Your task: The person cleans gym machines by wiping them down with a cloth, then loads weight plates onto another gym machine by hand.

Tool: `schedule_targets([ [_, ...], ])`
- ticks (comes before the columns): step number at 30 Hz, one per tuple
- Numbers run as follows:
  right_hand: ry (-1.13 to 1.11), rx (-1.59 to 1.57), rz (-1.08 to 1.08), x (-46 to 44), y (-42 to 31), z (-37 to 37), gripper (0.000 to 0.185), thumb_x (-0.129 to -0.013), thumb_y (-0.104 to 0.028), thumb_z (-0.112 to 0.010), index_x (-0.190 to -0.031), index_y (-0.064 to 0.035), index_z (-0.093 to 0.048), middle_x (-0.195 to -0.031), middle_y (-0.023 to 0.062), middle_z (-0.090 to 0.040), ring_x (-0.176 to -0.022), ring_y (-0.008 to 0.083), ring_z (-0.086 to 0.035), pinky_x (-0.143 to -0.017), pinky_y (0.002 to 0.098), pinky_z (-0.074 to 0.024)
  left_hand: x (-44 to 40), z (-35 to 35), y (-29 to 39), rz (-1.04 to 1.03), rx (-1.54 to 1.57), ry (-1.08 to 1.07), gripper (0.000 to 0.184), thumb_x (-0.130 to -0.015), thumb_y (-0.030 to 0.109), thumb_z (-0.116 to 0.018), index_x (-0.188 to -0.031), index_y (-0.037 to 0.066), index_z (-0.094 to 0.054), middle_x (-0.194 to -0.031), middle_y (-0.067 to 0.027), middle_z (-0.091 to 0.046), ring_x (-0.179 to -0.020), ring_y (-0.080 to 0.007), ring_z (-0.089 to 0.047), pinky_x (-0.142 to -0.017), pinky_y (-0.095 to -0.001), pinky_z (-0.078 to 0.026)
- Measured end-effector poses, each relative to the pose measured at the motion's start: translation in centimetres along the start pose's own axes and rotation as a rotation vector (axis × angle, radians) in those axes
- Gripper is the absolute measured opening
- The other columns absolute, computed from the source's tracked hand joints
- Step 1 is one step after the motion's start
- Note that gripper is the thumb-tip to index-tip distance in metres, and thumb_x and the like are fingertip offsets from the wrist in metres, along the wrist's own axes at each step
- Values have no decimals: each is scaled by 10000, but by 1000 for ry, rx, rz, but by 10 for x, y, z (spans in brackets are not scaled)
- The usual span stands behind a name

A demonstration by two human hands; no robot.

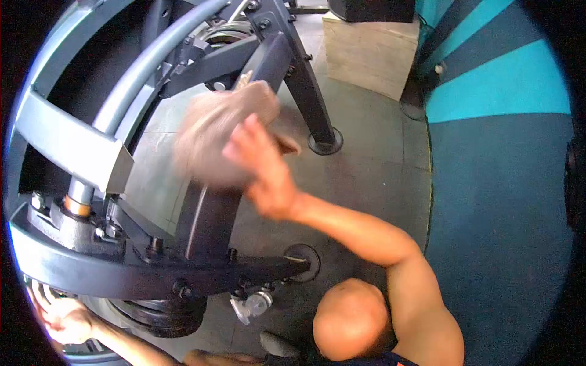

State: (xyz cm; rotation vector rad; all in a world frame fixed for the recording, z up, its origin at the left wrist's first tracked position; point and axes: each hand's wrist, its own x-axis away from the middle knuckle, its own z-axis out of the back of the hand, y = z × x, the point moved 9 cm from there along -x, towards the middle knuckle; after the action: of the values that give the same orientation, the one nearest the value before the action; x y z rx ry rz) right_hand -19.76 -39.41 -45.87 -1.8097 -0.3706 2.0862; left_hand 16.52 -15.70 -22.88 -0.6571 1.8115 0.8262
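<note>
A brown cloth (210, 137), smeared by motion, is at my right hand (265, 174). The fingers of that hand lie against the cloth and are blurred too. Behind the cloth runs a dark metal beam (210, 219) of a gym machine; whether cloth and beam touch, I cannot tell. Down at the lower left, my left hand (67, 320) has its fingers spread and holds nothing visible. It is just below the machine's curved grey frame (79, 268), and its fingertips reach close to that frame's edge.
A silver tube (146, 67) and a thick grey arm (73, 140) of the machine rise at the left. Black weight plates (162, 314) hang under the frame. A wooden box (369, 55) stands at the back, beside a teal and dark wall (500, 183). My bent knee (351, 320) is in front.
</note>
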Motion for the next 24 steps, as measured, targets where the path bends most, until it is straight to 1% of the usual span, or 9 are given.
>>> schedule_targets([
  [2, 398, -206, -531, -19, 64, 45, 306, -956, -178, -456, -1149, 16, -593, -1134, 118, -626, -1079, 187, -560, -971, 327, -411, 14, -25, 31, -25, -83, 78, 646, -904, 362, -315, -1280, -154, -412, -1347, -372, -403, -1256, -511, -396, -1057, -624, -306],
  [5, 610, -215, -254, -92, 78, 107, 373, -1013, -316, -420, -1095, 4, -591, -991, 84, -637, -905, 148, -558, -834, 317, -455, 14, -14, 26, -36, -120, 56, 654, -905, 373, -314, -1285, -151, -408, -1350, -365, -400, -1256, -503, -396, -1056, -616, -307],
  [6, 547, -133, -152, -122, 82, 116, 305, -975, -244, -474, -1085, 23, -572, -1033, 160, -625, -946, 268, -593, -870, 358, -449, 15, -12, 24, -40, -138, 48, 656, -906, 376, -314, -1286, -150, -407, -1351, -362, -399, -1256, -501, -397, -1056, -614, -307],
  [9, 241, 600, -67, -185, 195, 82, 419, -924, -336, -514, -1072, 47, -600, -1324, 308, -466, -1323, 523, -269, -1108, 587, -186, 17, -15, 22, -44, -165, 25, 664, -907, 387, -313, -1290, -148, -404, -1353, -355, -395, -1256, -493, -397, -1055, -606, -308],
  [13, 228, 523, 87, -143, 204, 79, 361, -920, -320, -519, -951, 5, -674, -1287, 237, -540, -1352, 475, -265, -1117, 563, -198, 23, -23, 19, -47, -208, 0, 675, -909, 402, -311, -1296, -144, -399, -1357, -346, -391, -1256, -483, -398, -1054, -596, -309],
  [15, 389, 148, -316, -106, 207, 103, 384, -971, -304, -448, -1016, 6, -669, -1142, 265, -622, -1247, 313, -493, -1035, 384, -381, 25, -20, 21, -51, -230, -5, 680, -910, 409, -311, -1299, -142, -397, -1359, -341, -388, -1256, -478, -399, -1053, -591, -309],
  [17, 732, -633, -789, -87, 232, 122, 413, -984, -325, -445, -1089, 28, -632, -1019, 101, -668, -989, 215, -614, -865, 353, -471, 28, -19, 22, -58, -247, -10, 685, -911, 416, -310, -1301, -140, -394, -1360, -336, -386, -1256, -473, -399, -1053, -586, -310],
  [19, 877, -728, -609, -126, 210, 152, 390, -993, -320, -419, -1062, -3, -635, -953, 71, -667, -919, 198, -622, -827, 363, -474, 30, -23, 18, -51, -272, -30, 691, -911, 424, -309, -1304, -138, -392, -1362, -332, -384, -1256, -468, -399, -1052, -581, -310],
  [24, 383, 146, -407, -217, 272, 166, 435, -925, -324, -585, -756, 76, -585, -685, 178, -611, -630, 272, -595, -609, 404, -464, 35, -35, 10, -43, -298, -60, 704, -914, 442, -308, -1311, -133, -386, -1367, -320, -378, -1256, -455, -401, -1051, -569, -312],
])
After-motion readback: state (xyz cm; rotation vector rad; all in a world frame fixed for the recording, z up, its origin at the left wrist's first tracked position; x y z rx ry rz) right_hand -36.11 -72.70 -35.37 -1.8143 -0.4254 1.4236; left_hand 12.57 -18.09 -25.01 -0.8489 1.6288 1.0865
